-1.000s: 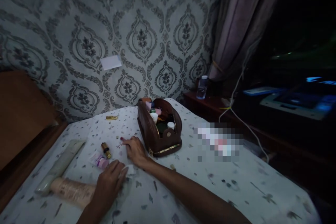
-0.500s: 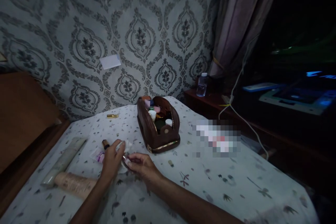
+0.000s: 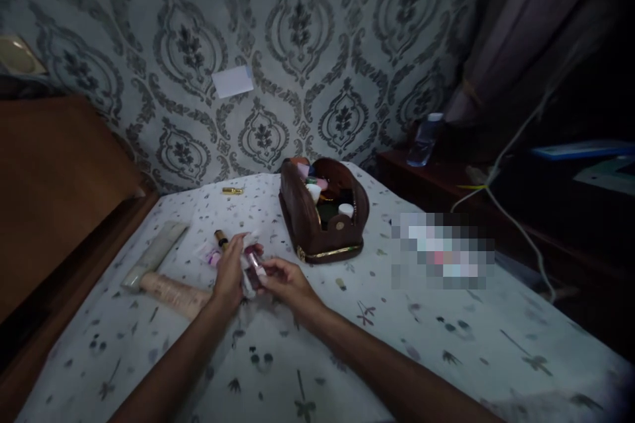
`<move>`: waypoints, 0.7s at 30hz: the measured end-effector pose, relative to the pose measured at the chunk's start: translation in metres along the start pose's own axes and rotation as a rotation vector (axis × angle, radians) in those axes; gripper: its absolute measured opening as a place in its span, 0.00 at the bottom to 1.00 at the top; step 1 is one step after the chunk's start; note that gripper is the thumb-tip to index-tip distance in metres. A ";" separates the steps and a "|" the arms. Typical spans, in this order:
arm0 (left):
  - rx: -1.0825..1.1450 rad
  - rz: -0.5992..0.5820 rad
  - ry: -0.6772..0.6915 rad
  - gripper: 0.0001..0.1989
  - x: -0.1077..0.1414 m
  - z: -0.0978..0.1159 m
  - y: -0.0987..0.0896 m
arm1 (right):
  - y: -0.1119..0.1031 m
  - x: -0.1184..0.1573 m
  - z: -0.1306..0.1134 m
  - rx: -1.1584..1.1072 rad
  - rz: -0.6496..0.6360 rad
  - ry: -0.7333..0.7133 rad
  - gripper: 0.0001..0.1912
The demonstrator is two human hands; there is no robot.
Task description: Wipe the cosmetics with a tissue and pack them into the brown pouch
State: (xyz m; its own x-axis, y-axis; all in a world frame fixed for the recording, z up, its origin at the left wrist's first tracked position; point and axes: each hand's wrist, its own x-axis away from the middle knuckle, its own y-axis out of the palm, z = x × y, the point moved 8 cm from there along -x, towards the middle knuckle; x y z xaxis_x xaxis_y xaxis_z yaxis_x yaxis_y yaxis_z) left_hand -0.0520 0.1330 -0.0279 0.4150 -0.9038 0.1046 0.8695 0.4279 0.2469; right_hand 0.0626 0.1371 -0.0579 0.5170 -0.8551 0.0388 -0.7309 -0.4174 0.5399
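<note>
My right hand (image 3: 290,285) is closed, its fingertips pinching a small clear tube with a dark pink tint (image 3: 254,263), like a lip gloss. Facing it, my left hand (image 3: 231,277) curls round a white tissue (image 3: 253,238), which lies against the tube; its fingers are partly hidden. Just beyond the left hand are a black-and-gold cosmetic tube (image 3: 220,236) and a small purple-and-clear packet (image 3: 213,256). By my left wrist lies a beige squeeze tube (image 3: 173,294), touching a grey-green squeeze tube (image 3: 157,252).
A brown cosmetic bag (image 3: 322,231) stands unzipped, with jars and other items inside. Farther back lies a gold tube (image 3: 233,191). A water bottle (image 3: 425,140) stands on the dark side table (image 3: 391,165), near a white cable (image 3: 526,234). A blurred-out item (image 3: 441,248) lies right.
The view has shifted, so everything sits differently in the frame. The pink-tinted tube shows more fully between my hands, with the tissue up against it. The bag and squeeze tubes stay in place.
</note>
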 end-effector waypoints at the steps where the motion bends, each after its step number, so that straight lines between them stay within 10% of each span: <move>1: 0.002 -0.012 0.000 0.26 0.001 -0.003 0.001 | -0.001 -0.001 0.001 -0.008 0.009 0.008 0.24; 10: -0.391 -0.288 0.317 0.25 0.011 0.002 0.022 | -0.004 -0.002 0.005 0.017 0.034 0.019 0.24; 21: -0.636 -0.359 0.457 0.24 0.037 0.016 0.014 | -0.014 -0.012 -0.010 -0.083 0.065 -0.069 0.24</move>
State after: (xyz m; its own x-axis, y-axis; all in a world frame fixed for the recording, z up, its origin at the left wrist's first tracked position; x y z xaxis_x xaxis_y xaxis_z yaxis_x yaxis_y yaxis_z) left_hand -0.0293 0.1056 -0.0055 0.0349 -0.9507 -0.3083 0.8969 0.1659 -0.4099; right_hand 0.0711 0.1558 -0.0577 0.4361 -0.8997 0.0193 -0.7207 -0.3364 0.6061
